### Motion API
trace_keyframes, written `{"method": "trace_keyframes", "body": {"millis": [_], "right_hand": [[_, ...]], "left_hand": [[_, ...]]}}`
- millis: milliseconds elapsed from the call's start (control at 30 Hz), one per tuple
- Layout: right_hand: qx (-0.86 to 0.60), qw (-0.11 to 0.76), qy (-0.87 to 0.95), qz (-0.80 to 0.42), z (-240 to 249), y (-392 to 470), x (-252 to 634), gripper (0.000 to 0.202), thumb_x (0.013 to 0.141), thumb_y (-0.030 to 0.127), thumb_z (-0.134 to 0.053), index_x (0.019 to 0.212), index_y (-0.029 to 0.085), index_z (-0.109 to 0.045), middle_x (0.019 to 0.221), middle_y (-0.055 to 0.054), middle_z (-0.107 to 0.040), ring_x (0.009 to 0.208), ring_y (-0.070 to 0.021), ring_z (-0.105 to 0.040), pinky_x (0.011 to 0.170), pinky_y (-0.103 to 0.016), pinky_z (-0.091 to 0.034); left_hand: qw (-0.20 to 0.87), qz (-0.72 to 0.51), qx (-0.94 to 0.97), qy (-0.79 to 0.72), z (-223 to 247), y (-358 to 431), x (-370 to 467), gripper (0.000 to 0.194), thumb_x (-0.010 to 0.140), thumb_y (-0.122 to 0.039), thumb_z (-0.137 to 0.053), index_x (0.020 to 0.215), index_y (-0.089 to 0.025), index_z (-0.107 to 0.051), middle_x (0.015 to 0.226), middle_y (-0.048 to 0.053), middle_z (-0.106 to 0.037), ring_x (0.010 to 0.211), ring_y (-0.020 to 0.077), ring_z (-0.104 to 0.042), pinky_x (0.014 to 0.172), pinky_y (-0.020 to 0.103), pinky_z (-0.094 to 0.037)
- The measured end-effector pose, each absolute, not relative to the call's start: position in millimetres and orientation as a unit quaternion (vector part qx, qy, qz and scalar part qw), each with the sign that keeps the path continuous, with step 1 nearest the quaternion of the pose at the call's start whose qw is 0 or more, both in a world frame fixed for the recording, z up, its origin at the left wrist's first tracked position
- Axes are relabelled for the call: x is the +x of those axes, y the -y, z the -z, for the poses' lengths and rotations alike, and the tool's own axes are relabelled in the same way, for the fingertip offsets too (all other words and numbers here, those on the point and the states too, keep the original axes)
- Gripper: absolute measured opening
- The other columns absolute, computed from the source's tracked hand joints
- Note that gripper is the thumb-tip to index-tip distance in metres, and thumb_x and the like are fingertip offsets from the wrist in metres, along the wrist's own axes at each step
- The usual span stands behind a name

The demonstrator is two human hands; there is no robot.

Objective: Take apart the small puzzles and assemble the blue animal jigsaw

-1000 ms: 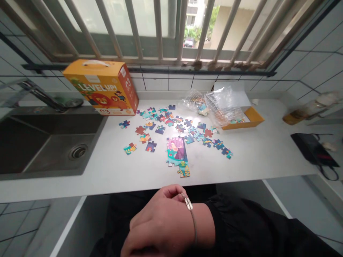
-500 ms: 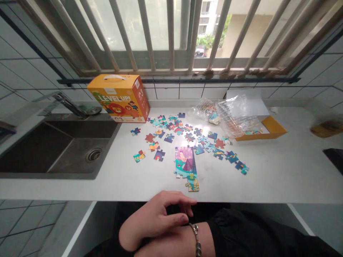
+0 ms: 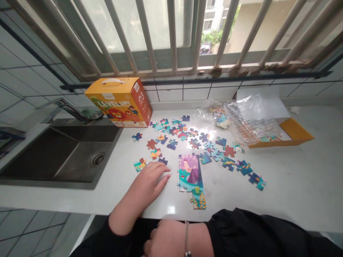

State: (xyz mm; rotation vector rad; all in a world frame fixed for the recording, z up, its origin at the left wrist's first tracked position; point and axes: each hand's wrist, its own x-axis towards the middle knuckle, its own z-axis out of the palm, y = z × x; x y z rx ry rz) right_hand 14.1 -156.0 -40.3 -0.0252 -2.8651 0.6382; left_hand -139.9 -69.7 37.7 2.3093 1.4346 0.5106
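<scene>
My left hand [image 3: 148,180] reaches over the counter with thumb and fingers apart, holding nothing. Its fingertips are beside a dark blue puzzle piece [image 3: 163,161], partly covered by the hand; whether they touch is unclear. Just right of it lies a joined section of jigsaw puzzle [image 3: 189,173] with a pink bird, a frog and yellow leaves. My right hand [image 3: 167,235], a bracelet at its wrist, rests low near my body at the counter's front edge. Its fingers are bent and mostly hidden. A leaf-patterned puzzle piece [image 3: 139,164] lies left of my left hand.
Several loose puzzle pieces [image 3: 195,143] are scattered behind the joined section. An orange "LEVEL UP!" box [image 3: 120,103] stands beside the sink [image 3: 88,178] on the left. Toward the back right are a clear plastic bag [image 3: 211,109] and an open yellow box [image 3: 297,130].
My left hand has moved from over my right wrist, forward and left onto the counter among the pieces. My right hand is now uncovered near the front edge. The view has shifted slightly.
</scene>
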Motion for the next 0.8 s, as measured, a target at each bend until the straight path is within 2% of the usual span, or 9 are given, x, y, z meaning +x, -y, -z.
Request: {"method": "trace_keyframes", "body": {"millis": [33,100,200,300,400,533,700,800], "right_hand": [[0.005,0.113,0.972,-0.206,23,141,29,0.011,0.104,0.035,-0.070,0.101,0.027,-0.077,0.077,0.003,-0.076,0.060,-0.0182,-0.063,0.048,-0.032,-0.041],[-0.038,0.127,0.972,-0.193,-7,102,62,0.024,0.109,0.044,-0.064,0.097,0.024,-0.072,0.081,0.001,-0.075,0.067,-0.0186,-0.063,0.055,-0.033,-0.044],[-0.169,0.115,0.971,-0.125,-31,38,107,0.024,0.109,0.039,-0.066,0.095,0.021,-0.072,0.090,-0.006,-0.075,0.084,-0.0219,-0.065,0.078,-0.037,-0.052],[-0.240,0.106,0.961,-0.085,-25,-7,137,0.020,0.106,0.040,-0.073,0.105,0.020,-0.076,0.110,-0.011,-0.077,0.101,-0.0271,-0.065,0.089,-0.042,-0.054],[-0.284,0.134,0.945,-0.095,-8,-29,153,0.019,0.106,0.036,-0.072,0.118,0.021,-0.077,0.126,-0.012,-0.075,0.116,-0.0299,-0.065,0.100,-0.046,-0.056],[-0.374,0.167,0.907,-0.097,7,-47,171,0.035,0.105,0.021,-0.070,0.140,0.023,-0.073,0.144,-0.014,-0.071,0.135,-0.0323,-0.063,0.118,-0.053,-0.054],[-0.427,0.172,0.883,-0.093,15,-69,200,0.034,0.108,0.021,-0.064,0.140,0.027,-0.075,0.154,-0.012,-0.068,0.138,-0.0312,-0.065,0.122,-0.056,-0.053],[-0.470,0.173,0.862,-0.081,20,-80,216,0.034,0.106,0.018,-0.063,0.136,0.024,-0.077,0.152,-0.014,-0.070,0.136,-0.0330,-0.066,0.122,-0.056,-0.053]], "left_hand": [[0.168,-0.168,0.831,-0.503,-34,58,-138,0.022,0.110,-0.028,-0.062,0.125,-0.022,-0.076,0.130,0.012,-0.078,0.125,0.0311,-0.072,0.112,0.054,-0.058],[0.136,-0.148,0.842,-0.501,-26,32,-130,0.023,0.108,-0.028,-0.065,0.127,-0.022,-0.076,0.136,0.012,-0.076,0.129,0.0326,-0.070,0.115,0.056,-0.056],[0.097,-0.128,0.845,-0.511,-15,-4,-111,0.028,0.108,-0.026,-0.064,0.133,-0.020,-0.075,0.149,0.016,-0.071,0.142,0.0341,-0.064,0.124,0.058,-0.051],[0.068,-0.099,0.848,-0.517,-7,-30,-91,0.047,0.107,-0.030,-0.067,0.153,-0.022,-0.067,0.175,0.017,-0.051,0.164,0.0382,-0.045,0.135,0.064,-0.036],[0.075,-0.054,0.850,-0.518,-1,-49,-77,0.053,0.113,-0.037,-0.059,0.165,-0.028,-0.058,0.184,0.012,-0.039,0.171,0.0394,-0.034,0.137,0.070,-0.029],[0.080,-0.036,0.836,-0.541,8,-66,-72,0.053,0.117,-0.043,-0.049,0.169,-0.033,-0.053,0.186,0.009,-0.035,0.172,0.0375,-0.032,0.137,0.073,-0.023],[0.065,-0.063,0.800,-0.593,12,-70,-81,0.052,0.116,-0.040,-0.049,0.166,-0.027,-0.058,0.186,0.013,-0.035,0.172,0.0411,-0.031,0.137,0.075,-0.022],[0.098,-0.094,0.838,-0.529,4,-61,-86,0.051,0.113,-0.045,-0.059,0.159,-0.024,-0.063,0.181,0.015,-0.044,0.169,0.0405,-0.035,0.138,0.069,-0.024]]}}
